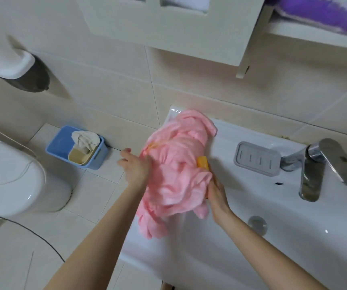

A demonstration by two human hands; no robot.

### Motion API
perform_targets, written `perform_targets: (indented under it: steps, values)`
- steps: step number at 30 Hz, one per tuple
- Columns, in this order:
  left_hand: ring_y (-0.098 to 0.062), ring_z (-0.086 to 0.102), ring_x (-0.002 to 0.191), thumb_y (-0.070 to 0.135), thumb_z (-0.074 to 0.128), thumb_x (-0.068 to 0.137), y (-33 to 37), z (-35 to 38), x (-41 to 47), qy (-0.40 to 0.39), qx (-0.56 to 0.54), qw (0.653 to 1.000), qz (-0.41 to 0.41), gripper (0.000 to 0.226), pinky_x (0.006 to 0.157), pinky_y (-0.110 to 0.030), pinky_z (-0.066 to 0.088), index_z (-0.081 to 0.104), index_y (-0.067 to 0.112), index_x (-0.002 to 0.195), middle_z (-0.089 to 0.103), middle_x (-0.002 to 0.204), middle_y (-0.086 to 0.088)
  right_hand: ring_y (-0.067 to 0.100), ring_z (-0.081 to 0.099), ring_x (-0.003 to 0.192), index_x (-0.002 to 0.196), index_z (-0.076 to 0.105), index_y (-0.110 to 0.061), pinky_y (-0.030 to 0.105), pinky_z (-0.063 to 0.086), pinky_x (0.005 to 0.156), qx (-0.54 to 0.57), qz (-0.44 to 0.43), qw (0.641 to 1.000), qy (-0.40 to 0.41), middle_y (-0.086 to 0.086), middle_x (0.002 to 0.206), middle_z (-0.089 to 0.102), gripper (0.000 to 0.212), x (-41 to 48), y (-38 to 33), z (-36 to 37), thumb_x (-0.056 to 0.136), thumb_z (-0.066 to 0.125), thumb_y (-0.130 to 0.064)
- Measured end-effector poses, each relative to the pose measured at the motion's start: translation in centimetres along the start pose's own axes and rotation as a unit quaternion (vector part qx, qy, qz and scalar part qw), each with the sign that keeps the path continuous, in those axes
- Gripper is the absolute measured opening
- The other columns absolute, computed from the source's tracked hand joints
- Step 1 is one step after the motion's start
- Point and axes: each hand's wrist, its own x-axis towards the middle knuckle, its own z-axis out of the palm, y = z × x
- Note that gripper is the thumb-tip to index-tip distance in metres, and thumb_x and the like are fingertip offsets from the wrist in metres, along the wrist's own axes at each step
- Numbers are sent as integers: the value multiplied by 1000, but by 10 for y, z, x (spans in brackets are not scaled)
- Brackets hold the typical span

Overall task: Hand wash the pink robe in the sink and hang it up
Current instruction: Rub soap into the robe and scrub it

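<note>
The pink robe [176,168] is bunched in a heap over the left rim of the white sink [241,237]. My left hand [134,166] grips the robe's left side, fingers partly buried in the cloth. My right hand [216,193] is at the robe's right edge and holds an orange bar of soap [202,162] against the fabric; most of the bar is hidden behind the cloth. The picture is slightly blurred by motion.
A grey soap dish [256,161] sits on the sink ledge, with the chrome tap [319,170] to its right and the drain plug [257,223] below. A blue basket [63,147] with a cloth stands on the floor, beside a white toilet [11,181]. A cabinet [168,28] hangs overhead.
</note>
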Motion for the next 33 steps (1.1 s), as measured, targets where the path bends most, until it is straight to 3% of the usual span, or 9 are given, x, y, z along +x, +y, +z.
perform_targets:
  steps: [2, 5, 9, 12, 15, 19, 28, 30, 33]
  values:
    - [-33, 43, 119, 52, 39, 83, -26, 0, -13, 27, 153, 972, 176, 65, 98, -44, 34, 39, 13, 135, 42, 129, -14, 6, 61, 109, 122, 61, -38, 31, 50, 95, -15, -13, 1000, 1, -14, 122, 64, 38, 3, -1, -3, 92, 48, -56]
    - [-31, 18, 142, 84, 31, 64, -66, 12, -32, -129, 332, 882, 308, 106, 115, -49, 12, 21, 20, 149, 22, 153, -9, -3, 59, 107, 120, 57, -46, 28, 48, 99, -35, -44, 998, -20, -14, 127, 61, 30, 4, -6, -2, 93, 47, -55]
    - [-34, 18, 143, 80, 38, 70, -108, 11, -21, -92, 440, 814, 368, 104, 114, -53, 17, 22, 14, 149, 18, 155, -13, 16, 53, 99, 138, 34, -54, 30, 42, 97, -75, -157, 982, 79, -3, 108, 48, 45, -7, -1, 13, 94, 32, -61]
    - [-34, 14, 143, 57, 47, 76, -115, 8, -28, -23, 470, 793, 387, 82, 116, -51, 0, 35, 14, 145, 27, 153, -14, 24, 48, 101, 140, 34, -47, 35, 37, 95, -253, -371, 893, 19, 4, 117, 48, 40, -7, 6, 37, 100, 32, -49]
    - [-41, 36, 129, 31, 53, 75, -138, 9, -27, -27, 492, 753, 437, 51, 111, -60, 14, 62, 5, 118, 58, 126, -20, 29, 53, 92, 137, 39, -47, 42, 36, 85, -432, -466, 772, -23, 13, 106, 58, 39, 22, 8, 61, 99, 33, -46]
    - [-27, 29, 137, 22, 36, 89, -144, 4, -17, 3, 460, 763, 454, 50, 109, -56, 20, 51, 4, 133, 48, 140, -14, 26, 54, 77, 128, 50, -51, 37, 28, 67, -534, -462, 708, 19, 13, 100, 57, 39, 89, 8, 72, 91, 46, -40]
    - [-22, 29, 136, 29, 33, 92, -146, -3, -18, -8, 458, 757, 466, 51, 114, -49, 11, 48, 10, 137, 47, 142, -9, 37, 45, 110, 142, 36, -43, 51, 24, 97, -484, -263, 831, 77, 23, 118, 48, 48, 134, -17, 25, 96, 44, -39]
    - [-22, 30, 135, 29, 34, 92, -147, -2, -18, -5, 450, 763, 463, 50, 114, -50, 12, 50, 10, 135, 48, 140, -10, 34, 48, 98, 139, 39, -43, 50, 32, 93, -430, -345, 829, 96, 18, 105, 53, 43, 93, -14, 31, 96, 43, -41]
    - [-27, 35, 132, 24, 39, 88, -151, -2, -18, -11, 441, 758, 480, 43, 114, -53, 12, 61, 9, 123, 58, 130, -12, 30, 49, 92, 139, 37, -43, 50, 36, 92, -446, -508, 737, 12, 17, 102, 57, 43, 36, 6, 54, 97, 45, -36]
